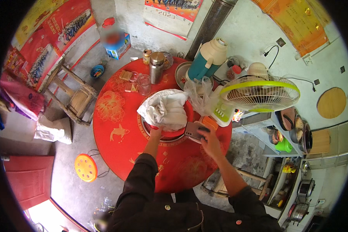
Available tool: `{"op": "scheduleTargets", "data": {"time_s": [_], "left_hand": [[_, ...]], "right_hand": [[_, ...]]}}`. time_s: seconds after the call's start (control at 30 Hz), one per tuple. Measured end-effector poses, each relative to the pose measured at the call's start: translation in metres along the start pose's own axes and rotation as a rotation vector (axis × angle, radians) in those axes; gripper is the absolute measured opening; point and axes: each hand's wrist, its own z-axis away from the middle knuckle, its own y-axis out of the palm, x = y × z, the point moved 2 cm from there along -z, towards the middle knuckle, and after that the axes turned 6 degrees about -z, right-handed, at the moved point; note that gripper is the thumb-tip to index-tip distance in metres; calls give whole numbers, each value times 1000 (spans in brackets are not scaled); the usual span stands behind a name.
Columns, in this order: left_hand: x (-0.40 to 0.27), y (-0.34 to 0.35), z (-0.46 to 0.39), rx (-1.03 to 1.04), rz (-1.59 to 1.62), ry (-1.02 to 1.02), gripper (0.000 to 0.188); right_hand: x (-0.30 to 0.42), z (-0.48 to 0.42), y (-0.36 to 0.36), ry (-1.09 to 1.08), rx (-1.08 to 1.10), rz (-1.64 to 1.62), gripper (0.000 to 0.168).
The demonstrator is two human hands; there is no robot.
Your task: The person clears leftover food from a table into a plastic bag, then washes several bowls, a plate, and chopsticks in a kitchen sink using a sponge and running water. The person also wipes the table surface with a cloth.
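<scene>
A white cloth (166, 109) lies heaped in a red plastic basin (189, 108) on a round table with a red patterned cover (113, 148). My left hand (155, 132) is at the basin's near left edge, below the cloth; its fingers are mostly hidden, so its grip cannot be told. A smartphone (193, 131) with a grey-brown back is in my right hand (208, 139), at the near right side of the basin. Just behind that hand lies an orange object (210, 123). Clear plastic bags (201, 97) lie to the right of the cloth.
A green electric fan (259, 95) leans over the table's right side. Behind the basin stand a steel flask (156, 68), a glass mug (144, 84), a can (147, 56) and a teal thermos jug (206, 63) on a metal tray. An orange stool (85, 167) and a wooden chair (78, 101) stand left.
</scene>
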Motion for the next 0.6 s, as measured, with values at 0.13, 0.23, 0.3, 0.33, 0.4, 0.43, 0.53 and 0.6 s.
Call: {"op": "scheduleTargets", "data": {"time_s": [0.13, 0.23, 0.3, 0.33, 0.4, 0.43, 0.53, 0.6], "left_hand": [[-6, -6, -5, -342, -477, 209, 47], [4, -37, 17, -320, -382, 301, 44], [24, -79, 44, -318, -336, 321, 36], [24, -89, 72, -297, -272, 310, 32], [29, -112, 133, -393, -72, 264, 16], [39, -120, 150, -400, 19, 206, 11], [89, -134, 175, -476, 212, 168, 16], [119, -142, 185, -475, 302, 102, 18]], "right_hand": [[-75, -102, -6, -140, -74, 131, 32], [-103, -133, -6, 142, -79, -284, 32], [-97, -137, -1, 153, -49, -412, 34], [-92, -133, -3, 125, -39, -426, 35], [-54, -104, 3, 187, -45, -693, 39], [-38, -85, 5, 219, -54, -819, 42], [-19, -21, 28, 166, 27, -1134, 44], [7, 12, 34, 273, 113, -1404, 48]]}}
